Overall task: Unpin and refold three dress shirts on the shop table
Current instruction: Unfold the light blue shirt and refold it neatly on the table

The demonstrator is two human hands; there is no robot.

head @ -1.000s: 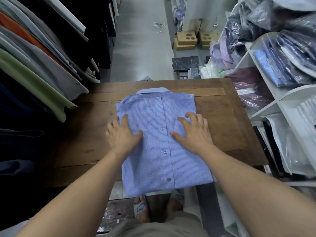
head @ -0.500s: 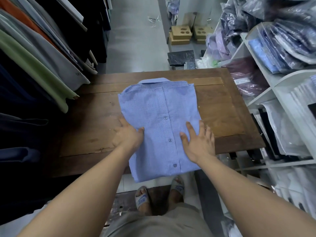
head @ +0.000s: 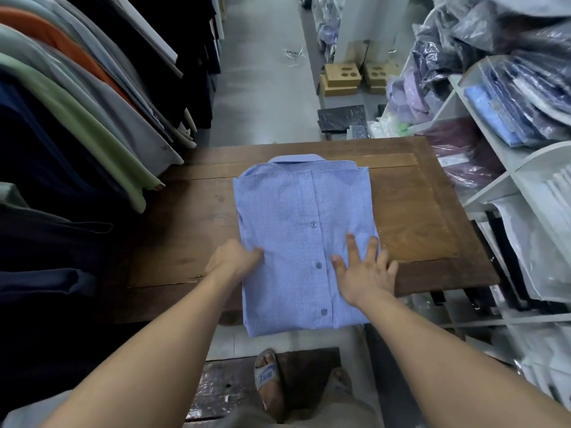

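A light blue checked dress shirt [head: 296,217] lies folded and buttoned on the brown wooden table [head: 414,217], collar at the far end, its lower end hanging over the near edge. My left hand [head: 231,261] grips the shirt's left edge with curled fingers, thumb on top of the cloth. My right hand [head: 364,270] lies flat on the shirt's lower right part with straight, spread fingers, the outer ones reaching past the right edge onto the wood.
Hanging garments [head: 77,112] crowd the left side right up to the table. White shelves [head: 525,168] with bagged shirts stand along the right. Cardboard boxes [head: 340,78] and a dark packet [head: 341,118] lie on the grey floor beyond the table. My sandalled foot [head: 268,378] shows below.
Both hands have slid down the shirt toward me. My left hand went from lying flat on the cloth to gripping its left edge. The right hand stays flat.
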